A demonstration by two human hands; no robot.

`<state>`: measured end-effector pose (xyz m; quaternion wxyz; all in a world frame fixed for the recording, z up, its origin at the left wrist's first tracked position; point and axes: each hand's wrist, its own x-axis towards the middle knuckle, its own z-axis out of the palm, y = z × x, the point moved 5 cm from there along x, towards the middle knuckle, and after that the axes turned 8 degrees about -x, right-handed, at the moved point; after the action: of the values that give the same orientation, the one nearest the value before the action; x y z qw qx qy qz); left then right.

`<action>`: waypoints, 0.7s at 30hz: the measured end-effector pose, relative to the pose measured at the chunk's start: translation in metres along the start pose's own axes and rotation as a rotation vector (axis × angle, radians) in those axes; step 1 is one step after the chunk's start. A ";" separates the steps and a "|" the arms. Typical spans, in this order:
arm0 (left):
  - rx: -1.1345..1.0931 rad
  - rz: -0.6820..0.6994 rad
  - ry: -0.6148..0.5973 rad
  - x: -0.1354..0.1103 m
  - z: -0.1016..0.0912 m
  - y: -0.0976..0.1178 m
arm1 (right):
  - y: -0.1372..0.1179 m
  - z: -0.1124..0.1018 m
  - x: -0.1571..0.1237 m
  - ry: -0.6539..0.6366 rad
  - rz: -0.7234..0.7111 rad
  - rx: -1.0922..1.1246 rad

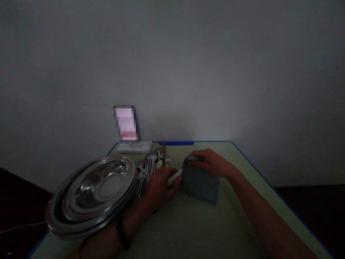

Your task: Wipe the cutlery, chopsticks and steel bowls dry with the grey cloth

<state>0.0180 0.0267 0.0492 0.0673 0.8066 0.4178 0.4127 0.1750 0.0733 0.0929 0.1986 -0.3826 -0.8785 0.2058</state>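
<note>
My left hand (pixel 159 187) is closed around the white handle of a utensil (pixel 174 178), whose far end is hidden inside a dark checked cloth (pixel 201 185). My right hand (pixel 208 163) grips the top edge of that cloth and folds it over the utensil. The cloth hangs down onto the pale green table (pixel 188 230). Both hands meet near the table's middle.
A stack of shiny steel plates (pixel 94 194) fills the left of the table. Behind my left hand lie several metal utensils (pixel 151 162) and a white plastic fork (pixel 168 159). A white stand (pixel 134 146) with a blurred phone (pixel 126 123) sits at the back edge against the wall.
</note>
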 end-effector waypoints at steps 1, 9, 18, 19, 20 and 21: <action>0.000 0.001 0.003 0.000 0.000 0.000 | 0.000 0.000 0.000 0.000 0.000 0.001; -0.040 0.017 0.002 -0.003 0.000 -0.001 | 0.000 -0.001 -0.001 -0.016 -0.004 0.016; -0.064 0.050 0.015 -0.003 -0.002 0.000 | 0.002 0.000 -0.004 -0.099 -0.017 0.016; -0.061 0.054 0.020 -0.003 -0.002 0.000 | 0.002 0.000 -0.004 -0.100 -0.014 0.013; -0.056 0.056 0.023 -0.003 -0.001 0.000 | 0.003 0.000 -0.004 -0.096 -0.008 0.006; -0.051 0.056 0.025 -0.003 -0.001 0.000 | 0.003 0.000 -0.004 -0.092 -0.002 -0.002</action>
<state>0.0163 0.0243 0.0484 0.0708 0.8109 0.3852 0.4349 0.1788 0.0725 0.0902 0.1577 -0.3721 -0.8873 0.2224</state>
